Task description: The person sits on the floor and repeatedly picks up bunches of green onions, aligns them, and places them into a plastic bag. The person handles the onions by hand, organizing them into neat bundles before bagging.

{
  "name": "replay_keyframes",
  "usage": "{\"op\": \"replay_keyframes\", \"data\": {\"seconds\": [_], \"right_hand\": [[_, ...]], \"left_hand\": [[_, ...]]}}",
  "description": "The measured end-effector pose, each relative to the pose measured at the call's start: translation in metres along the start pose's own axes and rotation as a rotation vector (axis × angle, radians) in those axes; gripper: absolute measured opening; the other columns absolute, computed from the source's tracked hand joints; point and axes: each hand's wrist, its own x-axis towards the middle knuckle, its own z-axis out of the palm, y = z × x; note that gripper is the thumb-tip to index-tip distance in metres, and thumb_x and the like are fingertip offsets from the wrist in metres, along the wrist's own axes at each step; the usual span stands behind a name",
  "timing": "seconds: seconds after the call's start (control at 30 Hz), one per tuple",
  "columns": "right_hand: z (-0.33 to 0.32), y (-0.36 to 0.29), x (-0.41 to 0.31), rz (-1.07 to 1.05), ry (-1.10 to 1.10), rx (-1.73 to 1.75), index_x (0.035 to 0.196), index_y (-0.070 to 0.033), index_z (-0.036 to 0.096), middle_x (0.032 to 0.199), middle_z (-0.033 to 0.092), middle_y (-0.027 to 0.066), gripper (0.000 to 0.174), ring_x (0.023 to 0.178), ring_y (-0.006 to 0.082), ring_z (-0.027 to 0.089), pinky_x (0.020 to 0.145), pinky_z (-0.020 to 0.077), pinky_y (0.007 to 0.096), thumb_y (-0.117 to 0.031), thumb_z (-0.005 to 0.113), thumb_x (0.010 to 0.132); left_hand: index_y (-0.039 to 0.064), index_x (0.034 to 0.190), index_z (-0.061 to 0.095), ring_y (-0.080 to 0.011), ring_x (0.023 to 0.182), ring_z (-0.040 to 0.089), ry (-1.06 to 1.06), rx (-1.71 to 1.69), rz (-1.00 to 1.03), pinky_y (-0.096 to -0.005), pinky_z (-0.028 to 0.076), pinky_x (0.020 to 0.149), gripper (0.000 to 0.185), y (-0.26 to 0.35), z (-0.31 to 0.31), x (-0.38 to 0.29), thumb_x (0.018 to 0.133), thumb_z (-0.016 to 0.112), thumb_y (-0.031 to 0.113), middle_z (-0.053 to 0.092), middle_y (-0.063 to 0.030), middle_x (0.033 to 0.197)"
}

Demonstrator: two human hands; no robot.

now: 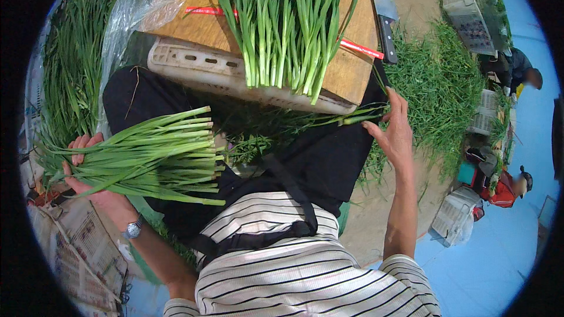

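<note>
My left hand (pixel 86 171) grips the leafy end of a bundle of flat-leaved greens, likely Chinese chives (pixel 163 154). Their pale cut ends point right, above my left thigh. To the right, my right hand (pixel 398 127) has its thumb and fingers apart beside a few loose stalks (pixel 357 119); whether it touches them is unclear. In front of me, a second batch of chives (pixel 286 39) lies on a wooden board (pixel 352 75), stem ends towards me and overhanging its near edge. Red printed strips (pixel 361 48) lie at both sides of that batch.
The board rests on a white plastic crate (pixel 198 59). A black-handled knife (pixel 387 39) lies at its right edge. Long greens (pixel 81 44) and clear plastic film (pixel 125 31) are at left. Trimmings (pixel 432 92) cover the floor at right. Two people work beyond, near crates (pixel 469 13).
</note>
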Motion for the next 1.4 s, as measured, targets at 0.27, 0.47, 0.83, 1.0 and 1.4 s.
{"op": "replay_keyframes", "data": {"seconds": [0.27, 0.47, 0.83, 1.0, 1.4], "right_hand": [[-0.002, 0.039, -0.024, -0.155, -0.002, 0.187, 0.104, -0.004, 0.059, 0.087, 0.061, 0.0113, 0.029, 0.080, 0.0225, 0.062, 0.065, 0.0476, 0.0303, 0.006, 0.060, 0.076], [-0.106, 0.157, -0.050, 0.147, 0.140, -0.478, 0.131, -0.004, 0.044, 0.126, 0.051, 0.0121, 0.054, 0.103, 0.0205, 0.057, 0.080, 0.0470, 0.0307, -0.011, 0.069, 0.082], [0.017, -0.151, -0.020, -0.575, -0.318, 0.626, 0.123, 0.000, 0.050, 0.123, 0.052, 0.0178, 0.064, 0.113, 0.0341, 0.052, 0.097, 0.0409, 0.0391, -0.028, 0.075, 0.072], [0.061, -0.232, 0.016, -0.703, -0.637, 0.678, 0.130, 0.000, 0.043, 0.128, 0.048, 0.0168, 0.073, 0.122, 0.0299, 0.046, 0.103, 0.0357, 0.0373, -0.034, 0.073, 0.072], [0.083, -0.299, 0.040, -0.826, -1.264, 0.938, 0.126, 0.003, 0.046, 0.117, 0.059, 0.0181, 0.078, 0.110, 0.0259, 0.056, 0.096, 0.0419, 0.0356, -0.037, 0.079, 0.069]], "left_hand": [[0.009, 0.090, 0.041, -0.0106, 0.074, 0.042, 0.046, -0.010, -0.027, -0.0259, 0.036, 0.076, 0.025, -0.001, 0.010, -0.002, 0.074, 0.060, 0.006, 0.042, 0.0006, 0.076], [0.013, 0.085, 0.039, -0.0086, 0.063, 0.042, -0.110, -0.017, -0.021, -0.0261, 0.033, 0.074, 0.027, 0.004, 0.011, 0.018, 0.071, 0.062, 0.007, 0.041, 0.0043, 0.069], [0.010, 0.092, 0.043, -0.0057, 0.057, 0.041, -0.374, -0.037, -0.131, -0.0269, 0.033, 0.071, 0.026, -0.012, 0.018, 0.039, 0.078, 0.065, 0.016, 0.041, 0.0064, 0.065], [0.008, 0.096, 0.046, -0.0066, 0.059, 0.042, -0.431, -0.035, -0.131, -0.0280, 0.032, 0.072, 0.030, -0.006, 0.010, 0.038, 0.079, 0.067, 0.022, 0.044, 0.0057, 0.068], [0.005, 0.095, 0.050, -0.0088, 0.055, 0.038, -0.451, -0.005, -0.214, -0.0278, 0.031, 0.062, 0.036, -0.045, 0.045, 0.038, 0.080, 0.060, 0.037, 0.042, 0.0030, 0.061]]}}
